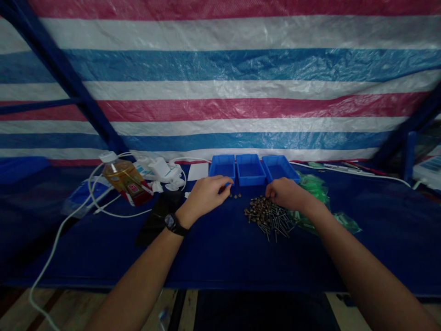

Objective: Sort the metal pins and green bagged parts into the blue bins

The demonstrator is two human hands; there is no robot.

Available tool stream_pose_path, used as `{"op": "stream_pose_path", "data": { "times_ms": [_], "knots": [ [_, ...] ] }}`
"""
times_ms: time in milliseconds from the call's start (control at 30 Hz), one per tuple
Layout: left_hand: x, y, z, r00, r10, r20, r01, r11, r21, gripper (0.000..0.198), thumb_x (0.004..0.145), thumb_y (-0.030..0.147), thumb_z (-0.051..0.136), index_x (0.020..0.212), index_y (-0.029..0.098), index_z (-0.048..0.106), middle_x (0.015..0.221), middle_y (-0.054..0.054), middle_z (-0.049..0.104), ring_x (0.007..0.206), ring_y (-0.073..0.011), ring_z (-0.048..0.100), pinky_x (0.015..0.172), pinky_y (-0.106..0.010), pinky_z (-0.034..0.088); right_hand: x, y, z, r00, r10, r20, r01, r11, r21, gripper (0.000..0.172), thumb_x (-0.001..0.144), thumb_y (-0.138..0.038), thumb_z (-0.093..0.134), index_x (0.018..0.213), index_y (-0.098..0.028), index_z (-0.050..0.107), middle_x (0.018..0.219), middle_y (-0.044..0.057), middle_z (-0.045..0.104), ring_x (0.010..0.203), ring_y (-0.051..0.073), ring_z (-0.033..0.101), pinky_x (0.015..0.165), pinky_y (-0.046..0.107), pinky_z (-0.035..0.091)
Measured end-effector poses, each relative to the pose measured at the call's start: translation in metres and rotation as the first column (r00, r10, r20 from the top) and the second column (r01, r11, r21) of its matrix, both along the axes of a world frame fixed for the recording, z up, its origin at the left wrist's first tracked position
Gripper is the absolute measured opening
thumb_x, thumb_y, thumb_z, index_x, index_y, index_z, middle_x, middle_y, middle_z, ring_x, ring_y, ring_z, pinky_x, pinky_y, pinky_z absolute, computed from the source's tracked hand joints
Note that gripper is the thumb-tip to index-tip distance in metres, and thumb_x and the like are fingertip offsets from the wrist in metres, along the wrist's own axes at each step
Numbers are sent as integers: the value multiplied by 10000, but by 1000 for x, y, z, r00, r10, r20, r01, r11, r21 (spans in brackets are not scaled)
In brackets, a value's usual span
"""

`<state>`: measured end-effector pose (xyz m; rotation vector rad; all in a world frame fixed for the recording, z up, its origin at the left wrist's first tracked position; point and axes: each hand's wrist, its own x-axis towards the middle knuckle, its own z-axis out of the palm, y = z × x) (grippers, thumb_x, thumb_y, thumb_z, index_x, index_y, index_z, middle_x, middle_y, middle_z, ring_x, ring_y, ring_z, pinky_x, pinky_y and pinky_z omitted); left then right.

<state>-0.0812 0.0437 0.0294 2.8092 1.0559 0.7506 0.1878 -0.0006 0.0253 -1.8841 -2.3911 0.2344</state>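
Screws [277, 221] and other small metal bits are lying in one messy pile on the blue worktop [220, 257], a bit right of the middle, between its front and back edges. The right hand [283, 193] is dipping into the far side of that pile, fingertips bunched close together; honestly can't tell if they're gripping anything. The left hand [208, 193], the one with the black watch [171, 223], is hovering by the front of the left tray [222, 169], thumb and finger nearly meeting, and I can't tell whether something's caught in there either. A few little pieces [235, 196] are sitting just right of its fingertips. The middle tray [251, 170] and right tray [279, 168] are lining up with the left one along the back edge. Green plastic bags [313, 188] are lying right of the pile, and a bottle [124, 177] of amber liquid is standing toward the back left corner.
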Motion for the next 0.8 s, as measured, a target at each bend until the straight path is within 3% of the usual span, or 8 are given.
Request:
{"op": "stream_pose_path", "data": {
  "times_ms": [100,200,233,333,400,467,633,800],
  "knots": [
    [8,-6,-5,997,-46,57,43,998,49,205,955,206,545,1075,217,711,984,-28,744,838,-168,698,758,-286,514,0,-2,8,999,-28,-34,29,999,36,231,720,-40,613,832,-170,768,826,57,767,825,225,711,723,301,490],
    [17,-16,-8,982,-120,145,113,992,53,197,944,225,580,1104,223,696,915,-10,727,732,-126,665,679,-245,498,-4,-6,19,949,10,-316,14,997,73,145,748,-134,658,844,-185,753,805,37,761,766,192,705,707,295,511],
    [20,-19,-9,974,-149,171,143,989,48,210,933,234,604,1127,222,683,900,-5,718,710,-116,652,655,-232,491,-6,-8,22,885,28,-464,2,998,63,119,762,-185,675,855,-194,748,806,30,762,750,178,703,707,290,522],
    [26,-27,-11,947,-205,247,200,979,46,251,904,260,658,1148,206,645,905,-4,700,677,-98,624,611,-210,482,-18,-10,23,591,24,-806,-57,998,-13,146,739,-311,751,848,-215,739,825,19,764,760,165,704,739,297,545],
    [28,-29,-12,925,-217,311,207,976,67,211,913,263,656,1113,196,638,915,-6,698,650,-84,608,598,-201,483,-26,-11,20,444,-8,-896,-102,993,-60,180,704,-337,797,830,-221,743,835,16,764,786,163,700,776,310,540],
    [28,-30,-12,900,-234,367,213,972,96,154,931,254,639,1071,191,640,923,-9,700,641,-73,605,598,-192,489,-33,-11,16,365,-44,-930,-137,986,-100,184,687,-338,822,818,-226,755,813,10,757,780,153,686,784,309,525],
    [28,-29,-10,873,-280,400,228,958,174,84,962,217,599,1002,185,666,902,-15,708,693,-79,632,613,-188,498,-37,-10,11,322,-72,-944,-142,982,-124,156,696,-345,826,799,-236,782,787,4,752,737,136,651,769,302,501],
    [29,-27,-11,855,-249,455,171,963,206,69,940,195,622,968,186,684,907,-16,734,720,-91,662,648,-200,514,-29,-7,15,435,-10,-901,-57,998,-39,175,783,-389,746,861,-238,785,806,19,750,717,147,636,691,296,503]
  ]
}}
